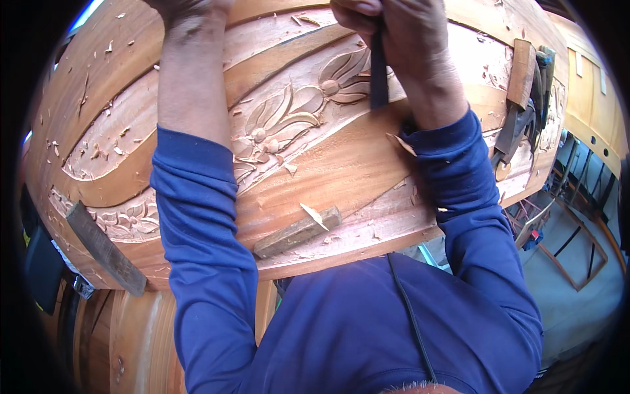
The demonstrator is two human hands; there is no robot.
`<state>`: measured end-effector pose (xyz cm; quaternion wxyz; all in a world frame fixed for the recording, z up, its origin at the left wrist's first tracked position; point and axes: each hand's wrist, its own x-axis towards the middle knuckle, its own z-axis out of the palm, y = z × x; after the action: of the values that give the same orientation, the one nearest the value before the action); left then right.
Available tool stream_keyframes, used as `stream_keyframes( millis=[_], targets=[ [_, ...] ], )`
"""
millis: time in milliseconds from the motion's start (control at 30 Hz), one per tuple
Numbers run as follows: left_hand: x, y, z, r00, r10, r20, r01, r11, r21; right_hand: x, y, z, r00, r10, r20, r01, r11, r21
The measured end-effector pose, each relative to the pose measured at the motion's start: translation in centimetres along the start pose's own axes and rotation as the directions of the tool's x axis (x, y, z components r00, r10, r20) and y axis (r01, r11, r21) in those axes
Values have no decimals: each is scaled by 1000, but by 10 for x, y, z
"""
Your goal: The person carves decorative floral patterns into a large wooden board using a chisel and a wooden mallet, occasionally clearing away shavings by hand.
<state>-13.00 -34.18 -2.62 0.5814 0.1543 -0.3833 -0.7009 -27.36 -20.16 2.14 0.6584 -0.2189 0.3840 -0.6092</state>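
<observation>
A curved wooden panel (295, 167) carries carved flowers (331, 85) among wood shavings. My right hand (407, 46) is closed on a dark flat tool (378, 79), its blade pointing down toward me beside the carving. My left hand (190, 10) reaches to the upper part of the panel; the frame's top edge hides its fingers. A wooden mallet-like stick (295, 233) lies on the lower part of the panel, and a longer weathered wooden piece (105, 246) lies at the lower left.
Several chisels and wooden-handled tools (522, 72) are bunched on the panel's right end. Beyond are pale wooden boards (590, 98) and metal frames (577, 243) above a floor. Stacked planks (144, 335) stand below the panel at the left.
</observation>
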Motion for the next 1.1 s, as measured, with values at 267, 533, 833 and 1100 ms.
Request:
stream_keyframes(
  millis=[267,533,833,1100],
  targets=[
    [2,-2,0,992,-39,-118,70,960,272,-109,-7,-33,839,-522,-157,478,843,-248],
    [4,-46,-2,990,74,-118,-22,919,394,-302,18,-20,602,-624,-498,397,775,-492],
    [-98,35,54,835,-501,228,213,675,706,-355,86,-49,537,-501,-679,476,844,-246],
    [-333,145,65,862,-353,364,-386,10,922,-362,109,-51,605,-636,-479,464,770,-437]
  ],
)
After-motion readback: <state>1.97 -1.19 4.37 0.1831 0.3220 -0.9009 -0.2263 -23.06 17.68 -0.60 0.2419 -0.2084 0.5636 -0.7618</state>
